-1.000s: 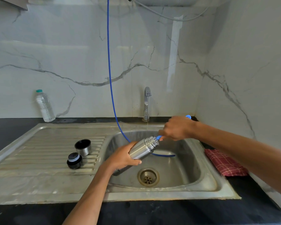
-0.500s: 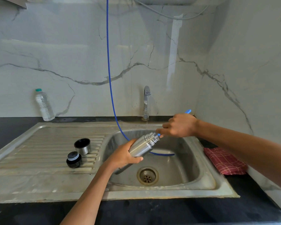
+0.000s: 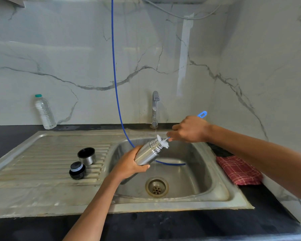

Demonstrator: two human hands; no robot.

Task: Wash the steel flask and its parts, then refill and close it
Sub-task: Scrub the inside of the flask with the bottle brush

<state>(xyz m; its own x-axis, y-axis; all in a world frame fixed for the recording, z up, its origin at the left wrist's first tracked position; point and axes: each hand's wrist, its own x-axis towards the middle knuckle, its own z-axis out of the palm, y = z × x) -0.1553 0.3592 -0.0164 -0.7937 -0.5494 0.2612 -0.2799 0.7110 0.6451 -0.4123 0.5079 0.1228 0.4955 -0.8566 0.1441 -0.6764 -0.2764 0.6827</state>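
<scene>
steel flask gripped in left hand, right hand pinching bottle brush at its mouth; cup and stopper wait; rinsing, refilling, closing remain.

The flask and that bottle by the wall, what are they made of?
The flask looks like brushed steel: grey, satiny, with soft reflections. The bottle seems to be thin clear plastic: see-through ribbed walls and a teal cap.
</scene>
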